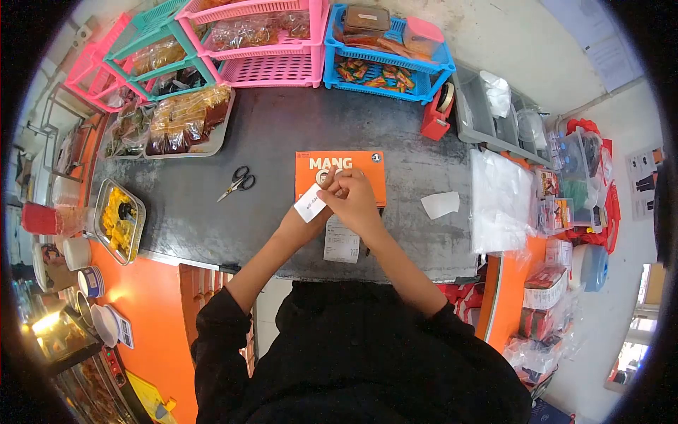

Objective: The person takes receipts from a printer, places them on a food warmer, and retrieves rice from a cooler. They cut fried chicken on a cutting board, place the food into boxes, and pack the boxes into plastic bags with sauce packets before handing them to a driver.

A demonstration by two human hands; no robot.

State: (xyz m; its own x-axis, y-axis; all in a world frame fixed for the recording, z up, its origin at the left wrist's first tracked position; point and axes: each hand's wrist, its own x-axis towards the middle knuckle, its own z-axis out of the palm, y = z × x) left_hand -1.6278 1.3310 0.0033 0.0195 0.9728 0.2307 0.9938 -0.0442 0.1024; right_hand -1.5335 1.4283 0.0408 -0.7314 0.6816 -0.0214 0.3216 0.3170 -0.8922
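A small white label [309,203] with a short line of print lies over the back of my left hand [300,225]. My right hand [355,205] is closed, its fingertips pinching the label's upper right corner. Only part of a finger of my left hand shows past the label; the others are hidden behind it and my right hand. Both hands are above an orange box [371,185] with white lettering. A printed receipt [342,242] hangs down at the box's near side, between my forearms.
Black-handled scissors [242,179] lie left of the box, a blank white paper [441,205] to its right. A red tape dispenser [436,121], blue rack [339,60] and pink rack [272,71] stand behind. Clear plastic bags [500,205] cover the right edge; a yellow-food tray [141,212] sits left.
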